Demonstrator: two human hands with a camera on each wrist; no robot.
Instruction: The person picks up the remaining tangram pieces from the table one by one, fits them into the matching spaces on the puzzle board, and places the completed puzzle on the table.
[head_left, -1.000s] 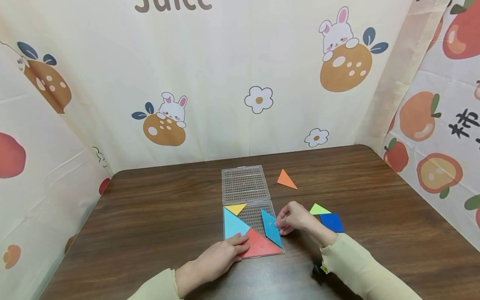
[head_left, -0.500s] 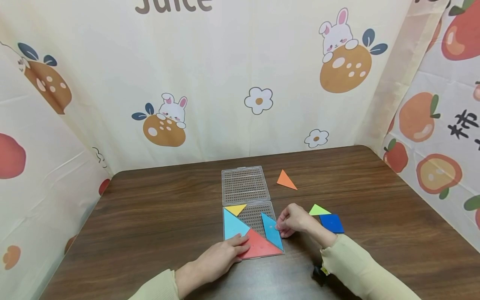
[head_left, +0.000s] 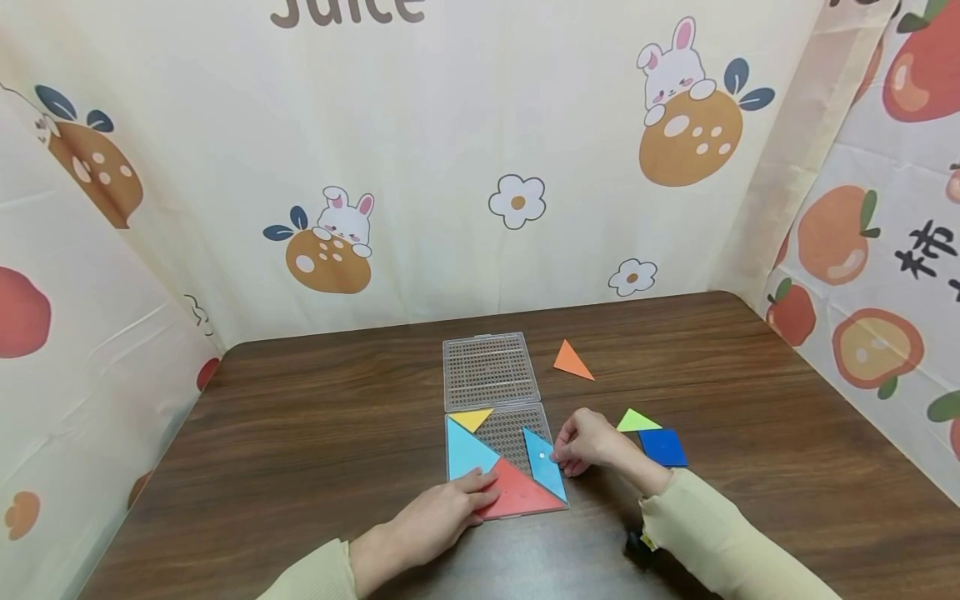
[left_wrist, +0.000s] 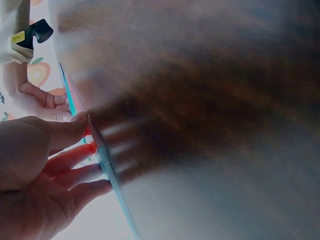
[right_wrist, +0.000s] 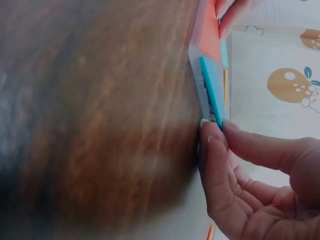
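Observation:
A clear tangram case lies unfolded, its near tray (head_left: 504,435) holding several pieces. My left hand (head_left: 448,508) rests with extended fingers on the red triangle (head_left: 525,492) and the tray's near-left edge; the left wrist view shows the thumb and fingertips along that edge. My right hand (head_left: 588,437) pinches a blue parallelogram (head_left: 544,472) between thumb and forefinger at the tray's right side. In the right wrist view this parallelogram (right_wrist: 214,90) is tilted, its held end raised above the tray rim. A light-blue triangle (head_left: 467,450) and a yellow triangle (head_left: 470,418) lie in the tray.
The case's other half (head_left: 489,371) lies flat behind the tray. An orange triangle (head_left: 572,363) is on the wooden table at the back right. Beyond my right hand lie a green triangle (head_left: 637,420) and a dark-blue square (head_left: 663,447). Printed curtains (head_left: 450,167) surround the table.
The blue parallelogram has shifted slightly toward me, its near tip now by the tray's near-right corner. My right hand has moved slightly with it; my left hand stays in place.

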